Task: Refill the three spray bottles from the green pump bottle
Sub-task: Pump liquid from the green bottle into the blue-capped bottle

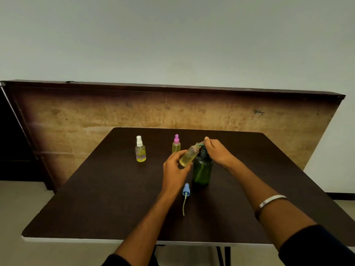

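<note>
While the dark table (96, 198) lies bare across its left half and along its near edge, the things cluster toward its far middle. Leftmost stands a white-capped spray bottle (140, 149), upright, well apart from the rest; a pink-capped spray bottle (176, 144) stands upright near the far edge. The left hand (175, 169) has its fingers curled round an uncapped spray bottle (189, 155), tilted with its long axis running from lower left to upper right, its open neck up against the pump spout. Near the hand, a blue spray cap (186, 191) lies on the table, its tube pointing toward the near edge. The green pump bottle (202, 170) stands upright. The right hand (216, 150) rests on the pump head, fingers curled over it, thumb raised.
</note>
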